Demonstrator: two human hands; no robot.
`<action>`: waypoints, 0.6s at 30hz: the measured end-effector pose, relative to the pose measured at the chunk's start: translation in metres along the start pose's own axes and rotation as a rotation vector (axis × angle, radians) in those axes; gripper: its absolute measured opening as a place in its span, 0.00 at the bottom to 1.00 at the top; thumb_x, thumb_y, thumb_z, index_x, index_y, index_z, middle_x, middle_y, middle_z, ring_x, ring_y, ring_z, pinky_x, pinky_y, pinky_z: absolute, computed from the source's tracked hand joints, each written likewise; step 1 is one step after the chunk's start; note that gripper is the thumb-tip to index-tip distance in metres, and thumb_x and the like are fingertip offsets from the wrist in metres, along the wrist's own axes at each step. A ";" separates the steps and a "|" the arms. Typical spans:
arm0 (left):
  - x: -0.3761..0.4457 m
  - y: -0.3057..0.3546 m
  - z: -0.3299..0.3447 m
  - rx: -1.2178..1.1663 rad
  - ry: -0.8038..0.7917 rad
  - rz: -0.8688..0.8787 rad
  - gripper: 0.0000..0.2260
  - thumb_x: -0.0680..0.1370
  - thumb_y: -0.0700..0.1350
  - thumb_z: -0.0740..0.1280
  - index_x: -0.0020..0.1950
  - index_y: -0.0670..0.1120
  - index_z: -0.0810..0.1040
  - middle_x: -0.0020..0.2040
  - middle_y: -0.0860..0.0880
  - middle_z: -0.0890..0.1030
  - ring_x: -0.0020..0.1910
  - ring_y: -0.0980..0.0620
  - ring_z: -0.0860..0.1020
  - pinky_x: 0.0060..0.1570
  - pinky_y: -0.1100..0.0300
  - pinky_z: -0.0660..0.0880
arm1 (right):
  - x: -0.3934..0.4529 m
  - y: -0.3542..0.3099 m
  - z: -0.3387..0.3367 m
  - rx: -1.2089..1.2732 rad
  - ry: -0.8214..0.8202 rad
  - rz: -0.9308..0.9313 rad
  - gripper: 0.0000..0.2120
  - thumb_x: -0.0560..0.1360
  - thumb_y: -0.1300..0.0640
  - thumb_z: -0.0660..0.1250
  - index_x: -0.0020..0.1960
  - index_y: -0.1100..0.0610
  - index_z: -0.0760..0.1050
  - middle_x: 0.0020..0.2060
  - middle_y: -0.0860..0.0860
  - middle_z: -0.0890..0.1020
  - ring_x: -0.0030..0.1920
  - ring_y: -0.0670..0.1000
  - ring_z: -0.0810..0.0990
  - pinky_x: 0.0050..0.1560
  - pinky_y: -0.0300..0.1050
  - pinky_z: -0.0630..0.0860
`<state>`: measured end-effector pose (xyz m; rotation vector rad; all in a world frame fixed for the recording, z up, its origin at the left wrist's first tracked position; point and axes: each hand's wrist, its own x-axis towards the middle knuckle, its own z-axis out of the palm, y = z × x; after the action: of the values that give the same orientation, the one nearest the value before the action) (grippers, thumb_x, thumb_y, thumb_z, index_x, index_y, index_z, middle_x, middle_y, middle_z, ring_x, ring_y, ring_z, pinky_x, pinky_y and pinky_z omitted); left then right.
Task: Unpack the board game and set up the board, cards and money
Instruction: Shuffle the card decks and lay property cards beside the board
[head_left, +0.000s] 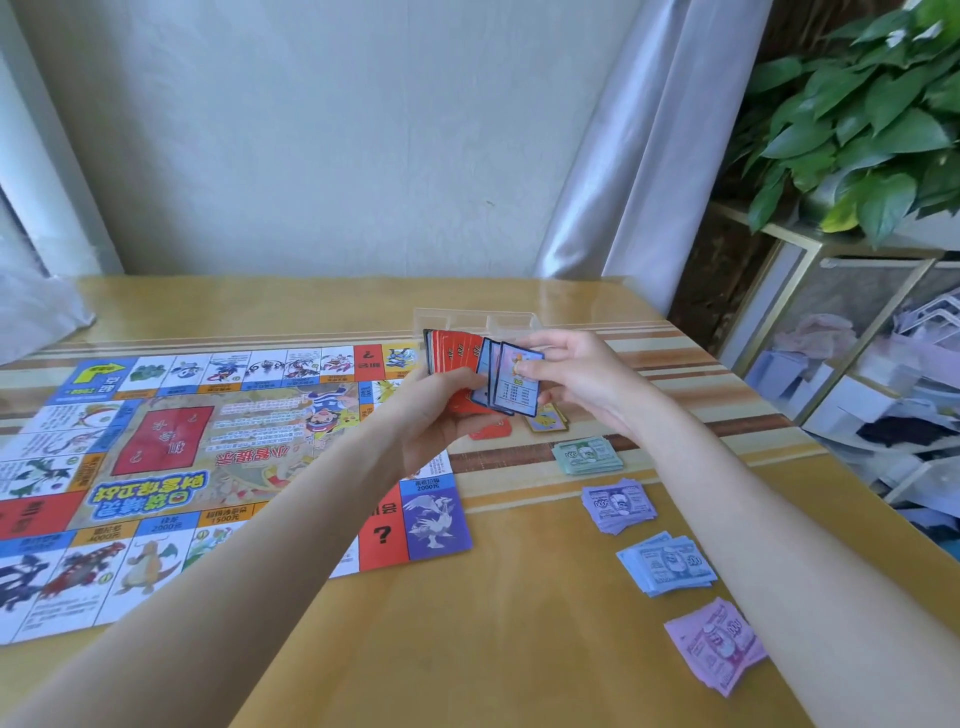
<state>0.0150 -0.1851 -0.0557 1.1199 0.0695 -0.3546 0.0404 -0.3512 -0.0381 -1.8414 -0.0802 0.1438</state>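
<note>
Nearest you, on the glossy yellow-brown table (519, 623), lie four loose stacks of paper play money to the right of the board: a pink stack (716, 644) closest, then a light-blue stack (667, 564), a purple stack (618, 505) and a green stack (588, 455) farthest — each apart from its neighbour, none touching the board.

The colourful paper game board (197, 467) lies unfolded and flat on the left half of the table, its creature squares running round the edge and a red rectangle printed near the centre.

Above its right edge your left hand (441, 415) grips a fanned deck of red-backed cards (453, 353), fingers curled round its lower end. Your right hand (576, 374) pinches a blue-bordered card (517, 384) between thumb and fingers, overlapping the fan. Under your hands, a red card (491, 428) and a yellow-framed card (548, 420) rest on the table.

Just beyond sits a clear plastic tray (478, 318) — its contents cannot be made out.
</note>
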 end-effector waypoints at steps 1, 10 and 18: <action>0.000 0.000 0.000 0.020 0.009 0.006 0.07 0.76 0.31 0.62 0.52 0.37 0.76 0.47 0.39 0.82 0.43 0.45 0.82 0.42 0.55 0.81 | -0.002 -0.001 -0.001 -0.008 -0.005 -0.006 0.13 0.75 0.68 0.66 0.59 0.61 0.75 0.46 0.58 0.81 0.36 0.48 0.79 0.29 0.34 0.74; -0.006 -0.007 -0.004 0.074 0.027 0.004 0.06 0.74 0.30 0.66 0.45 0.40 0.77 0.32 0.47 0.83 0.31 0.53 0.83 0.28 0.64 0.78 | -0.005 0.005 0.004 -0.206 0.030 0.005 0.18 0.72 0.62 0.71 0.61 0.62 0.75 0.46 0.56 0.83 0.36 0.49 0.76 0.27 0.36 0.68; -0.003 -0.010 -0.009 0.035 0.041 0.005 0.05 0.74 0.32 0.67 0.47 0.40 0.77 0.37 0.45 0.84 0.33 0.52 0.83 0.32 0.63 0.80 | -0.005 0.006 0.013 -0.035 0.031 0.039 0.15 0.73 0.65 0.69 0.59 0.66 0.74 0.37 0.56 0.80 0.24 0.45 0.75 0.24 0.35 0.69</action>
<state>0.0107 -0.1799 -0.0675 1.1619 0.0972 -0.3294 0.0340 -0.3415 -0.0474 -1.8799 -0.0255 0.1415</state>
